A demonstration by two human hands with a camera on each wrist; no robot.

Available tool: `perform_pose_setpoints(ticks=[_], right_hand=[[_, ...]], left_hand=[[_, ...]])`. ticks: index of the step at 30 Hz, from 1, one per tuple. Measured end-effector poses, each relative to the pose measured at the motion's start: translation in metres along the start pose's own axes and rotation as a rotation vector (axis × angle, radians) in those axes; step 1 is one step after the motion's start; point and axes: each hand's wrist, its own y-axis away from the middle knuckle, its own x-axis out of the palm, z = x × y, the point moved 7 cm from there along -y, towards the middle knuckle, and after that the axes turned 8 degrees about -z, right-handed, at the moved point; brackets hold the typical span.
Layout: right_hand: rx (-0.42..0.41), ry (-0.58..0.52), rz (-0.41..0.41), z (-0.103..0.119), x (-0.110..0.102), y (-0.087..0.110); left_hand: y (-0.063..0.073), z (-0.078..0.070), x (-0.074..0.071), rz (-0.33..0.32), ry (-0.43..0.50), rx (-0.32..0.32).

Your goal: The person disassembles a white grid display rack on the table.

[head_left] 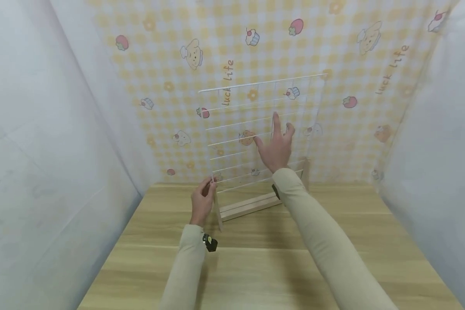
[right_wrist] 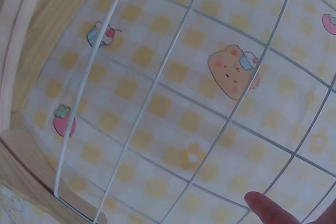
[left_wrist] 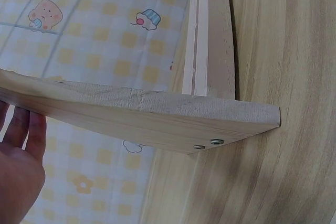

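A white wire grid panel (head_left: 263,83) stands upright with its lower end in a wooden stand (head_left: 252,206). My left hand (head_left: 202,202) grips the stand's left side piece near its top, at the grid's lower left edge. In the left wrist view the fingers sit against the outer face of that side piece (left_wrist: 131,109), thumb hidden. My right hand (head_left: 276,148) spreads its fingers over the right half of the grid, index finger stretched upward. One fingertip (right_wrist: 257,201) shows right at a wire in the right wrist view.
Two screw heads (left_wrist: 217,141) show low on the left side piece. Behind the grid hangs a yellow checked cloth (head_left: 232,26) with cartoon prints. White walls (head_left: 42,150) flank the wood-grain table (head_left: 248,275).
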Motion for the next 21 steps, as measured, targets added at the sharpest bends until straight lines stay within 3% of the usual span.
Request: perform_pose_setpoints(ticks=[9, 15, 21], right_hand=[[-0.03, 0.009, -0.057, 0.015, -0.017, -0.018], [-0.064, -0.006, -0.071, 0.031, -0.03, -0.03], [-0.071, 0.001, -0.058, 0.04, -0.044, -0.039]], left_hand=[[0.002, 0.0, -0.002, -0.008, -0.002, 0.01], [0.009, -0.021, -0.002, 0.02, -0.017, -0.003], [0.008, -0.01, -0.003, 0.019, -0.038, -0.01]])
